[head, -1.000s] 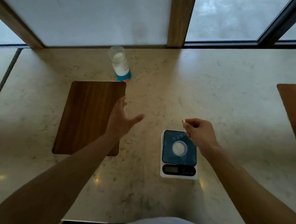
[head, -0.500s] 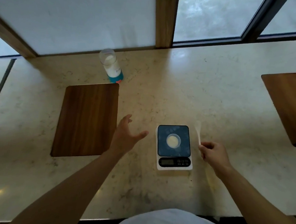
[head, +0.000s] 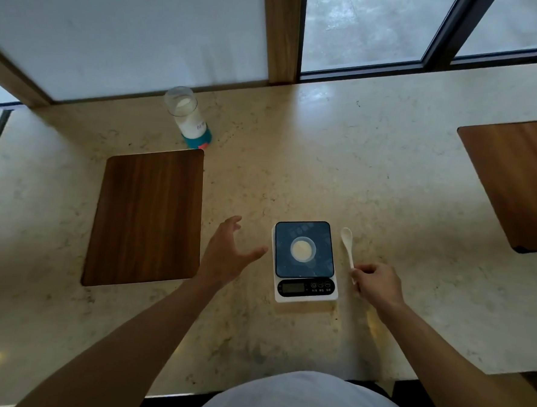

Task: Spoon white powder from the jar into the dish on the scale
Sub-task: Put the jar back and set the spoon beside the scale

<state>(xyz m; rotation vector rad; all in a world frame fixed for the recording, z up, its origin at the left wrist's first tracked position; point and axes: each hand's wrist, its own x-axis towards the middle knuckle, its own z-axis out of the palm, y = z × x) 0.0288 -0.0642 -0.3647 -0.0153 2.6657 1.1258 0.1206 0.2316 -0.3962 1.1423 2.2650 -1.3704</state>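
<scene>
A small scale (head: 305,262) with a dark platform sits on the stone counter in front of me. A little round dish (head: 302,249) holding white powder rests on its middle. The clear jar (head: 187,116) of white powder, with a teal base, stands open at the back left by the wall. A white spoon (head: 348,247) lies along the right side of the scale, bowl pointing away from me. My right hand (head: 378,282) pinches the near end of its handle. My left hand (head: 226,254) hovers open just left of the scale, fingers spread, holding nothing.
A dark wooden board (head: 147,218) lies left of my left hand, in front of the jar. Another wooden board (head: 516,184) lies at the far right. The window frame and wall run along the back edge of the counter.
My right hand moved from above the scale to its right side and lowered the spoon onto the counter. My left hand drew back toward me, still open.
</scene>
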